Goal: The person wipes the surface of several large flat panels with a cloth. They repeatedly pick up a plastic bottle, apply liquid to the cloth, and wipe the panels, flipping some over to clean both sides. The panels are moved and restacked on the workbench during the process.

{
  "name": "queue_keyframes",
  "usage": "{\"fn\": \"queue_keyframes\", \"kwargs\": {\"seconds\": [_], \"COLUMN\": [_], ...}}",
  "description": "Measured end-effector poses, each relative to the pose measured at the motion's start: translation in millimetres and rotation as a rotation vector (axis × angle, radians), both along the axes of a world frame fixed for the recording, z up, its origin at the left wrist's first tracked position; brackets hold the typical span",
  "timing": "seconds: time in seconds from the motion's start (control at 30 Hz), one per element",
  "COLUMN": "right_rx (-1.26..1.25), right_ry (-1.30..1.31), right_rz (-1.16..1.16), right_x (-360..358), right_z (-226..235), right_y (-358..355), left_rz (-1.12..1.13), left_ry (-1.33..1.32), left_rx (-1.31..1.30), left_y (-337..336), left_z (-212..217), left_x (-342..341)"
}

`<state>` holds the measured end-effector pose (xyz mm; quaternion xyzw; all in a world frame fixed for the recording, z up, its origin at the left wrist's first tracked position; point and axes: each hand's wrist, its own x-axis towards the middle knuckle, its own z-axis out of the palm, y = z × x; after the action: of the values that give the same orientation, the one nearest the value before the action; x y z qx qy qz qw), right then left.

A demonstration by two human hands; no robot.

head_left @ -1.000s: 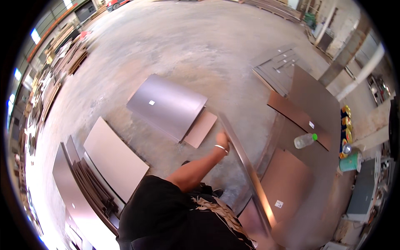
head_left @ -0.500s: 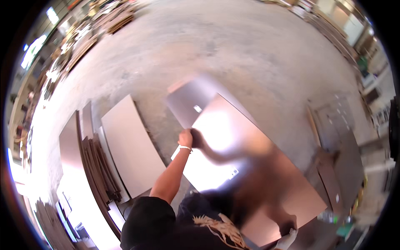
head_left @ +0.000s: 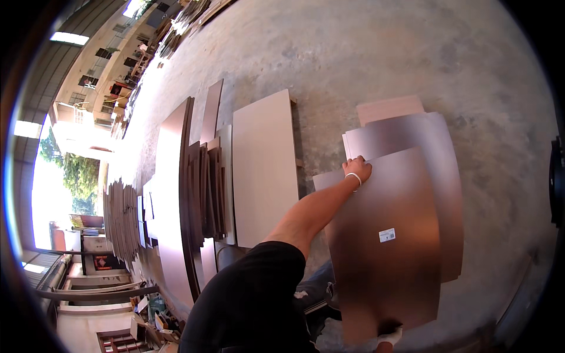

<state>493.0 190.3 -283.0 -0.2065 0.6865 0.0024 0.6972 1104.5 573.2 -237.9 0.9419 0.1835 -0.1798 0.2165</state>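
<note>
Your left hand (head_left: 359, 170) clenched on glossy brown laminate sheet (head_left: 385, 247) top corner | thin, floppy, slippery: support both edges | right hand unseen

Left hand (head_left: 358, 170) gripping top edge of glossy brown panel (head_left: 388, 247); second panel (head_left: 435, 147) apparently just behind; pale board (head_left: 265, 165) left of panel.

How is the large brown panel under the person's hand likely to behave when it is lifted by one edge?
The brown panel looks thin and broad, so it would probably flex. Its glossy face may slip in the left hand gripping its far edge. It lies on a similar panel, so it would likely slide easily.
</note>
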Motion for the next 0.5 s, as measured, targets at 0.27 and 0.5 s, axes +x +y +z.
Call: {"fn": "queue_keyframes", "kwargs": {"seconds": [0.27, 0.5], "right_rx": [-0.023, -0.126], "right_ry": [0.047, 0.119], "right_rz": [-0.13, -0.218], "right_x": [129, 171], "right_z": [-31, -45], "right_y": [21, 23], "left_rz": [-0.178, -0.225], "left_ry": [0.167, 0.042], "left_rx": [0.053, 0.052], "left_y": [0, -22], "left_z": [-89, -130], "left_x": [98, 162]}}
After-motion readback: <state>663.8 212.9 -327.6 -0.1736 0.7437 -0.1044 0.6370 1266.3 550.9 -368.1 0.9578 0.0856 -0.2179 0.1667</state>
